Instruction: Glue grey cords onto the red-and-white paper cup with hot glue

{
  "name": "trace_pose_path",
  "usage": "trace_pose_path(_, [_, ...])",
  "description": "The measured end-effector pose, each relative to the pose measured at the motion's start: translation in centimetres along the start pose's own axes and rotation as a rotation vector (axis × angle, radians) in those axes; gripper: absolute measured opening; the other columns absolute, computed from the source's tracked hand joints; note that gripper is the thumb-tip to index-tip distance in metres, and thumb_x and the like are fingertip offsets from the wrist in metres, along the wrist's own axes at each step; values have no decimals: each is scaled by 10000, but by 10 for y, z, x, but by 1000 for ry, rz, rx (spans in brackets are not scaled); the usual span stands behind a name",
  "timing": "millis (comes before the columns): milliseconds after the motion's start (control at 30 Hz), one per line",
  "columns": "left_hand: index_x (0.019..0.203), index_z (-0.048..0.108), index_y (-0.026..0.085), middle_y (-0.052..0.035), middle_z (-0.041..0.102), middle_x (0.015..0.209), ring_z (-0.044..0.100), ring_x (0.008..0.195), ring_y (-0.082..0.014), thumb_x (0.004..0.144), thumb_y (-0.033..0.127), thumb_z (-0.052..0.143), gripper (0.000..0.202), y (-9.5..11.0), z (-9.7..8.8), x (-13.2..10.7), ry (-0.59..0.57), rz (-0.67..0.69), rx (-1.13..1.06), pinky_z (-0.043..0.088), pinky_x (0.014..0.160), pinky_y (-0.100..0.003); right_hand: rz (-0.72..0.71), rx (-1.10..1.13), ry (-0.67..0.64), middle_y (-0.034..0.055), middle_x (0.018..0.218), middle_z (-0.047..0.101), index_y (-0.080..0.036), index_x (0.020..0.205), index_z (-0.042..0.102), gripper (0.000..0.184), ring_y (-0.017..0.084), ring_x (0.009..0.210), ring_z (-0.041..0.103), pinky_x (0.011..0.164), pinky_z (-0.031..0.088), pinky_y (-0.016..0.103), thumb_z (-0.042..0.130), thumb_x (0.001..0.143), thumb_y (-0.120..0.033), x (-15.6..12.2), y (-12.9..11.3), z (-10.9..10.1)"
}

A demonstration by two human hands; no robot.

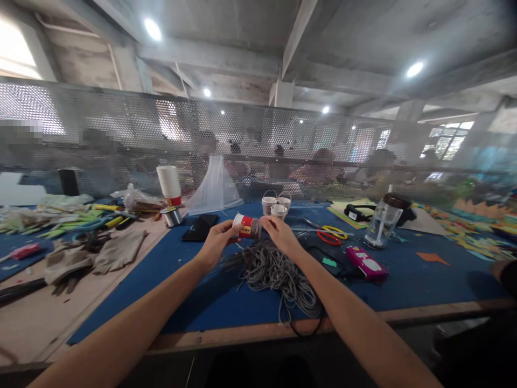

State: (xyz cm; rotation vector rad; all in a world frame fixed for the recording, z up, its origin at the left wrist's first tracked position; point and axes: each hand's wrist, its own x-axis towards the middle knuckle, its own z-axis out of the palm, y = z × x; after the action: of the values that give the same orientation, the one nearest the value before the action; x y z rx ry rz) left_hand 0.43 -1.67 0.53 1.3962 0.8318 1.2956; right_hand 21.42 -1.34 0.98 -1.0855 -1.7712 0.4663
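Observation:
My left hand [218, 240] grips a small red and white paper cup [244, 224] held on its side above the blue mat [407, 280]. My right hand [278, 233] pinches the cup's other end, where grey cord is wound round it. Below both hands lies a loose heap of grey cord [278, 275]. Just behind the hands stand three small white cups with wire handles [276, 203].
A black phone [199, 227], a stack of paper cups [168, 185] and a metal spool [173, 216] lie to the left. Scissors [329, 234], a pink box [365, 262] and a clear bottle [382, 221] lie to the right. A perforated screen [121, 134] with people behind it runs across the back.

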Motion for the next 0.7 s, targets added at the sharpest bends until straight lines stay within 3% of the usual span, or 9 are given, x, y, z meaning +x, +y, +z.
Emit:
trace_pose_path(167, [928, 723, 163, -58, 703, 934, 622, 836, -173, 726, 471, 760, 371, 3, 0, -1, 11, -19, -31, 506, 753, -284, 48, 36, -60, 67, 1012, 716, -189, 1083, 650, 401, 195, 926, 665, 836, 490, 313, 576, 884, -529, -2, -2, 3])
trace_pose_path(467, [888, 731, 166, -55, 702, 875, 619, 791, -179, 702, 535, 751, 413, 8, 0, 0, 82, -39, -30, 508, 700, -280, -60, 35, -7, 52, 1118, 685, -222, 1171, 621, 401, 185, 982, 648, 897, 486, 323, 653, 841, -446, -2, -2, 4])
trace_pose_path(700, [892, 744, 167, -56, 704, 862, 606, 761, -161, 703, 482, 772, 368, 5, -2, 2, 32, -39, -30, 494, 661, -253, -131, -18, -17, 58, 1193, 647, -235, 1226, 596, 436, 191, 1045, 625, 934, 474, 338, 681, 820, -370, -4, -3, 5])
